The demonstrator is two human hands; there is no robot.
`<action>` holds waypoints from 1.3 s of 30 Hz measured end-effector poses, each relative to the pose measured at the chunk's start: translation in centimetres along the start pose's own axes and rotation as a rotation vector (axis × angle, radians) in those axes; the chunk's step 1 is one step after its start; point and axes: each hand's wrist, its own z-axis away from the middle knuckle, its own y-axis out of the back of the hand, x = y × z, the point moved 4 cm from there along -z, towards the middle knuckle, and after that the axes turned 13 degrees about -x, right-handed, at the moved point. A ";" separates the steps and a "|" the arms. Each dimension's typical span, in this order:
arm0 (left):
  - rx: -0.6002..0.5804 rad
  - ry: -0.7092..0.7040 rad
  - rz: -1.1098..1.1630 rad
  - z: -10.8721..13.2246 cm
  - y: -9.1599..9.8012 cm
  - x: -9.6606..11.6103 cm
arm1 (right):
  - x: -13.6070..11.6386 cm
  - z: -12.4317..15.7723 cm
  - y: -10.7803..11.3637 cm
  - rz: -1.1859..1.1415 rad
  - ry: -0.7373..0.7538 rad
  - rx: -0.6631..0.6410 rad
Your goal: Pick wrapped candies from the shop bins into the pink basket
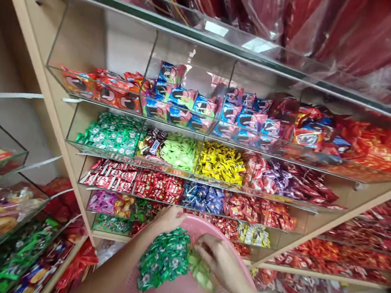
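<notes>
A pink plastic basket [204,223] stands low in front of me, with a heap of green-wrapped candies [166,257] in it. My left hand [170,218] is closed over the basket's far rim; part of its grip is hidden. Inside the basket on the right, my right hand [214,256] has its fingers curled down at a small pile of light green candies [201,273]. The fingertips are slightly blurred against these candies. Part of the basket's pink floor shows between the heaps and me.
Clear-walled shelf bins rise ahead, holding green candies [113,133], light green candies [180,152], yellow candies [221,162] and blue packets [204,198]. Large red bags [298,31] lie above. More stocked shelves flank both sides, and wrapped goods [313,291] sit low at right.
</notes>
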 end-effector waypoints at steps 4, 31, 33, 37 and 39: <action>0.007 -0.003 -0.048 -1.9 -0.1 1.4 | 3.4 0.2 4.2 -0.007 0.046 0.153; 0.191 0.318 0.016 0.3 -1.3 -0.9 | 8.6 -5.8 3.8 0.111 0.180 -0.186; 0.188 0.337 0.023 0.9 -0.7 -1.8 | 7.7 -6.7 2.9 0.102 0.201 -0.202; 0.190 0.337 0.061 1.5 0.9 -4.0 | 4.8 -8.5 1.4 0.084 0.294 -0.228; 0.186 0.321 0.085 1.6 1.7 -5.2 | 2.8 -9.2 1.5 0.079 0.352 -0.212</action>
